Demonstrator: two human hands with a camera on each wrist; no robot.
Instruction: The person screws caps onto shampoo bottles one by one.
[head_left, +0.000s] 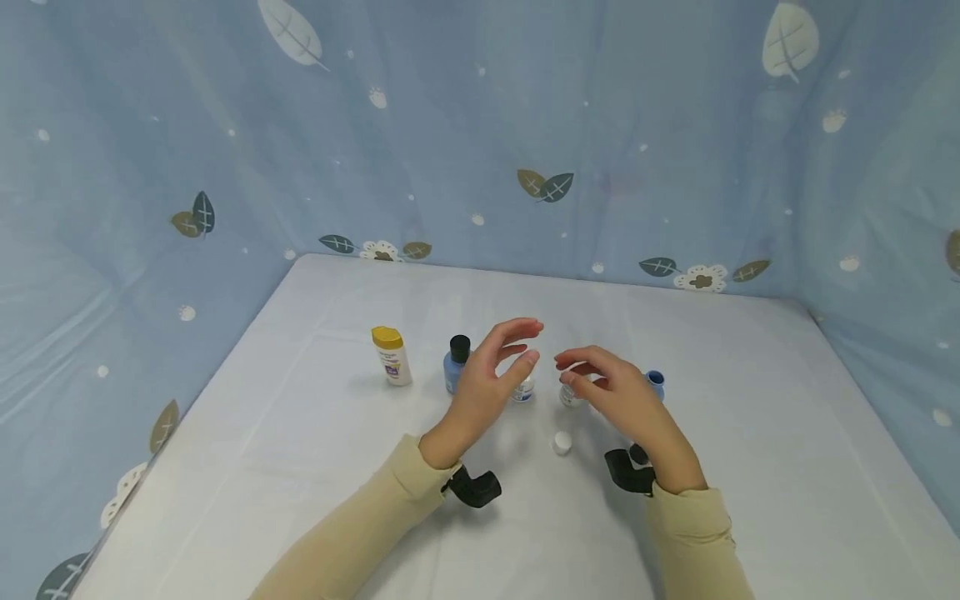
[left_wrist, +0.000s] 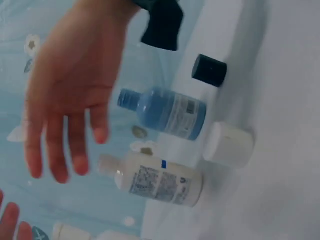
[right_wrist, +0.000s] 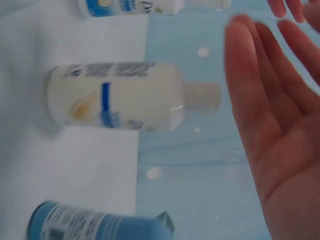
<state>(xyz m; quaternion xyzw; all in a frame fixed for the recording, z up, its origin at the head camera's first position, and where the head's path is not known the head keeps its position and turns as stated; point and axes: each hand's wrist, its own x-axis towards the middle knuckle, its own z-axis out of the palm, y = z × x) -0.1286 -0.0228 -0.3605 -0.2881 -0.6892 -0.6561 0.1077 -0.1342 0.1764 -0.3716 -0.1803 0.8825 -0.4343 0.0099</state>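
Note:
My left hand [head_left: 483, 379] and right hand [head_left: 626, 404] are raised over the middle of the table, facing each other across a small gap. Their fingers are loosely bent, with nothing held. Behind the right hand stands a white bottle [right_wrist: 115, 97] with a pale, narrow neck. To the left of it, another white bottle [head_left: 522, 390], with a blue-marked label, is partly hidden by my left hand. An uncapped blue bottle [left_wrist: 162, 111] stands right of the white one. In front of the bottles lie a white cap [head_left: 562, 442] and a black cap [left_wrist: 209, 70].
A blue bottle with a black cap [head_left: 455, 367] stands just left of my left hand. Farther left is a white bottle with a yellow cap [head_left: 392, 358]. Black camera mounts [head_left: 476, 487] hang below both wrists. A blue leaf-patterned curtain [head_left: 450, 125] surrounds the white table [head_left: 300, 400].

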